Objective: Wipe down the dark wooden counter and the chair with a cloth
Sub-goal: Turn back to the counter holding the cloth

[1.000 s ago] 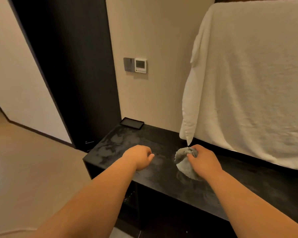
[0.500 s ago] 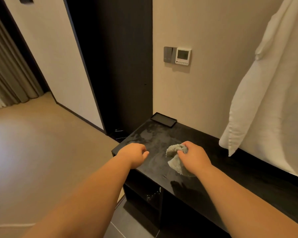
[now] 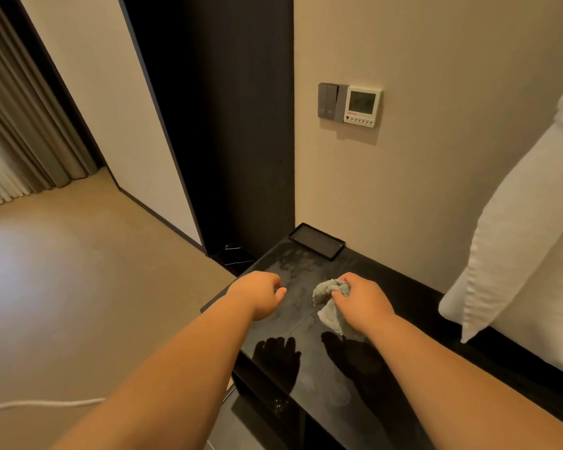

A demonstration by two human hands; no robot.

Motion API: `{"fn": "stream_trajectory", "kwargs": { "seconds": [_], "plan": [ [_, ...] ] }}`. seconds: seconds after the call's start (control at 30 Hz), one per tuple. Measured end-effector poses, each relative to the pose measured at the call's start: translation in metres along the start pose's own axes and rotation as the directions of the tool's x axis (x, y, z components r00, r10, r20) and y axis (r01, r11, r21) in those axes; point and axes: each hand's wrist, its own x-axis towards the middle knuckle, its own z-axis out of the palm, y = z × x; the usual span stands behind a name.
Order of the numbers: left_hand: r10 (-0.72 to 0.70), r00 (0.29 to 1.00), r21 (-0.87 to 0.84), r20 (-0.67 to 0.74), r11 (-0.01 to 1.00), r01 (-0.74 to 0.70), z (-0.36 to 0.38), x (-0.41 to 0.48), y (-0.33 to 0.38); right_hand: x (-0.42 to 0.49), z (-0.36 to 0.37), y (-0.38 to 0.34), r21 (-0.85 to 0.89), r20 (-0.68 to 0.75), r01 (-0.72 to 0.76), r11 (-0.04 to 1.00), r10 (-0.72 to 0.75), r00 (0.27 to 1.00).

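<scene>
Head view: my right hand (image 3: 361, 303) grips a crumpled grey terry cloth (image 3: 327, 315), whose lower fold lies on the glossy dark wooden counter (image 3: 407, 297); my left hand (image 3: 259, 293) is clenched, with nothing in it, over the counter's left end; smeary streaks mark the top between them; a shallow black rectangular tray (image 3: 317, 242) sits in the far corner against the wall; a white wall thermostat (image 3: 362, 105) and grey switch plate (image 3: 328, 100) hang above; a white towel (image 3: 517, 238) drapes at my right, over the counter's back edge.
</scene>
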Motion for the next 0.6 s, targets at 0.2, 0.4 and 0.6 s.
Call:
{"fn": "stream_trajectory", "kwargs": {
  "seconds": [0.2, 0.4, 0.6],
  "plan": [
    [0.015, 1.0, -0.008, -0.001, 1.0, -0.015, -0.018, 0.043, -0.005, 0.047, -0.001, -0.011, 0.019, -0.01, 0.021, 1.0, -0.021, 1.0],
    [0.084, 0.996, 0.023, 0.02, 0.996, -0.084, -0.026, 0.107, -0.012, 0.097, 0.005, -0.015, 0.019, -0.018, -0.012, 1.0, 0.012, 1.0],
    [0.202, 0.974, 0.092, 0.099, 0.973, -0.211, -0.039, 0.195, -0.036, 0.163, 0.021, -0.026, -0.01, -0.046, -0.115, 0.993, 0.115, 0.992]
  ]
}}
